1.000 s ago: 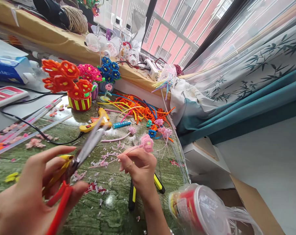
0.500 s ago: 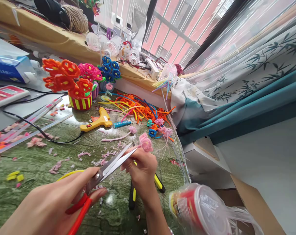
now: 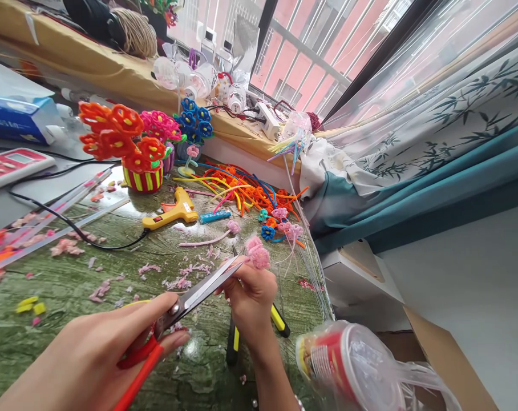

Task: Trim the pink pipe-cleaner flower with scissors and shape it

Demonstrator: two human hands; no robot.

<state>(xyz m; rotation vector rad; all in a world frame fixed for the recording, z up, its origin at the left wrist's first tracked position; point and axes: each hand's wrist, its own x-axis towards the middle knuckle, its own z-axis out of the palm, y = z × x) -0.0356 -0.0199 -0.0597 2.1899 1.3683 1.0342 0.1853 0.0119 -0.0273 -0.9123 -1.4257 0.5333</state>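
Note:
My left hand [image 3: 92,348] is closed on a pair of scissors [image 3: 205,292] with red handles, its fingers in the loops. The blades point up and right, slightly apart, with their tips at the base of a pink fuzzy flower [image 3: 258,254]. My right hand [image 3: 253,294] is closed, pinching this flower at its underside; the flower looks like pipe cleaner. Beneath my right hand, pliers with yellow and black handles [image 3: 280,321] lie on the green table [image 3: 207,377], partly hidden. Pink fuzz clippings [image 3: 182,281] are scattered near the blades.
A yellow glue gun [image 3: 173,211] with a black cord lies beyond my hands, beside a blue tube [image 3: 215,216]. Behind stand a pot of orange flowers [image 3: 142,178] and a heap of orange pipe cleaners [image 3: 259,191]. At right front is a wrapped tub [image 3: 348,365].
The scissor blades have come closer together at the flower's base. The pink flower has turned slightly in my right hand. The view has shifted a little.

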